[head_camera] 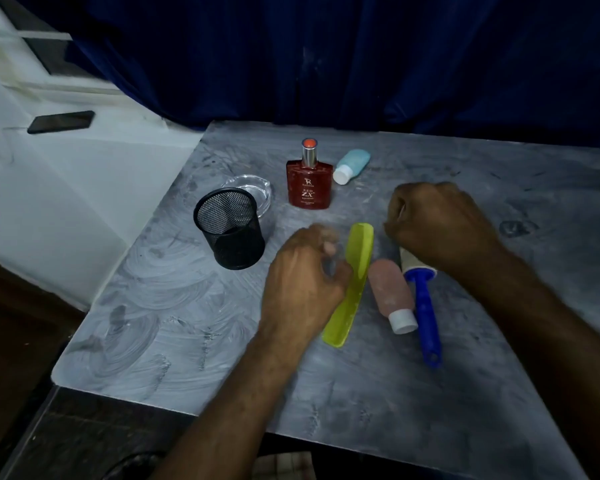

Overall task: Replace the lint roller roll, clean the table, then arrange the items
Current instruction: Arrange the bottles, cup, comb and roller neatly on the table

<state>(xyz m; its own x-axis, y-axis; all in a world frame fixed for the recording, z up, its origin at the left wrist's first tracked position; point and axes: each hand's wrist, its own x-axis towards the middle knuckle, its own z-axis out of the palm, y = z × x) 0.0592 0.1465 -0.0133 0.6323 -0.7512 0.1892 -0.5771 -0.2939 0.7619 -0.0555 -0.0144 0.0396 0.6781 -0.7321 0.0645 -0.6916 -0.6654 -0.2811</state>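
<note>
Head view, risk: tugging the roll could knock the pink bottle lying right against it. Lint roller lies centre-right, blue handle toward bottom edge, pale roll half hidden. Right hand fingers curled over its far end, grip unclear. Left hand curled, blurred, beside green comb; hold unclear.

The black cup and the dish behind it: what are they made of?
The black cup looks like metal wire mesh with a matte black coating: light shows through its fine grid. The clear dish looks like glass, glossy and transparent with bright rim glints, though clear plastic is possible.
</note>
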